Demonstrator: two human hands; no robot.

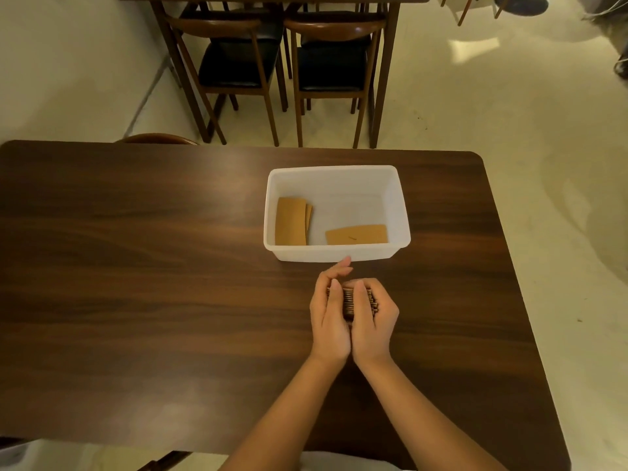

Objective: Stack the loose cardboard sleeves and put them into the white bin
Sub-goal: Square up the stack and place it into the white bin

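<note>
Just near of the bin (401, 212) I see my left hand (331, 317) and right hand (372, 321) pressed together around one stack (350, 300) of sleeves, both clasping it from the sides. Its edges face up, ridges running left to right; I cannot count them. Inside the bin lie two groups: a left pile (291, 220) of about three, long axis near to far, and a single sleeve (356, 234) at the near wall, long axis left to right. Everything rests on the dark surface (136, 266).
</note>
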